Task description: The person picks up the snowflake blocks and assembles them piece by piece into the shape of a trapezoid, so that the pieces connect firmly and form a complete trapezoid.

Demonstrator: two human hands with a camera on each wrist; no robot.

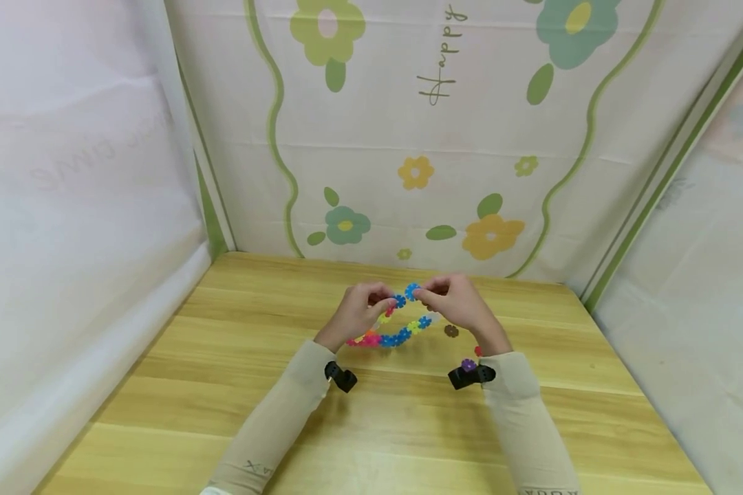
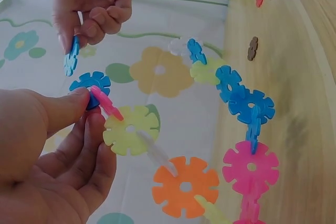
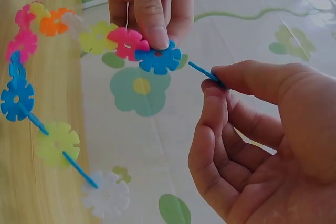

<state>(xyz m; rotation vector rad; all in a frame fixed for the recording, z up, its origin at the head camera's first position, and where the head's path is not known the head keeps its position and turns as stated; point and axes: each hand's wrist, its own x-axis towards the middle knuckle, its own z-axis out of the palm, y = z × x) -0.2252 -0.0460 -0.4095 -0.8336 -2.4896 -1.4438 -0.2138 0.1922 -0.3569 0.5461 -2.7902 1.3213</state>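
Surface (image 1: 402, 440) below, we see left hand (image 1: 359, 313) pinching chain end (image 3: 167, 61), right hand (image 1: 461, 302) pinching blue disc (image 2: 71, 60), presumably for slotting.

I see left hand (image 1: 360, 315) pinching blue end disc (image 1: 400, 301) of a multicolor flower-disc chain (image 1: 396, 339) — right hand (image 1: 461, 302) pinching another blue disc (image 1: 411, 291) just beside it — brown disc (image 1: 451, 331), red disc (image 1: 478, 350), purple disc (image 1: 468, 364) on wood-grain table (image 1: 408, 433).
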